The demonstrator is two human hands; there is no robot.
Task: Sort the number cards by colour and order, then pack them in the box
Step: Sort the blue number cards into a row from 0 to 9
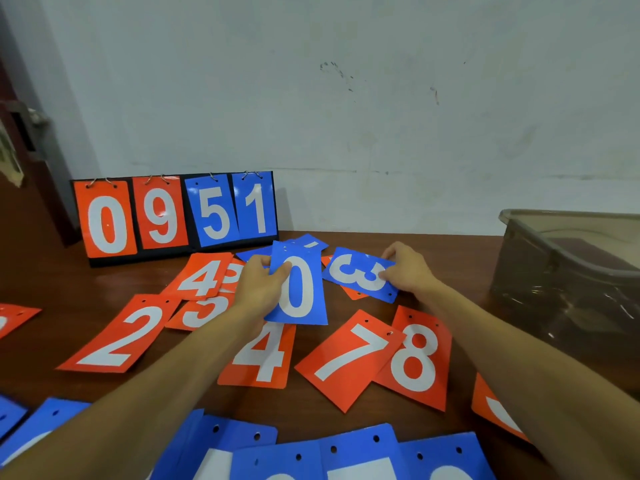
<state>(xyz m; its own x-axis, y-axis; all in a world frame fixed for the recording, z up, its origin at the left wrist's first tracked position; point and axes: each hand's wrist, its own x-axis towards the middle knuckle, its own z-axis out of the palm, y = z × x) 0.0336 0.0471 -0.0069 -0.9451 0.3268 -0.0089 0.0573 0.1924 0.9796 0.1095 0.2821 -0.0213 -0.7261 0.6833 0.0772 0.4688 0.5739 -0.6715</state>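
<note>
My left hand (258,282) grips a blue card marked 0 (299,292), held above the table at the centre. My right hand (407,268) pinches a blue card marked 3 (360,273), turned sideways just right of the 0. Orange cards lie spread on the brown table (478,268): a 2 (119,336), a 4 (263,358), a 7 (349,358) and an 8 (417,356). Two more orange cards (201,277) overlap behind my left hand. A row of blue cards (360,452) lies along the near edge. The clear plastic box (568,268) stands at the right.
A flip scoreboard (176,216) showing 0 9 5 1 stands at the back left against the white wall. More blue cards (308,242) lie behind the held 0. An orange card (495,408) sits under my right forearm, another (14,317) at the far left.
</note>
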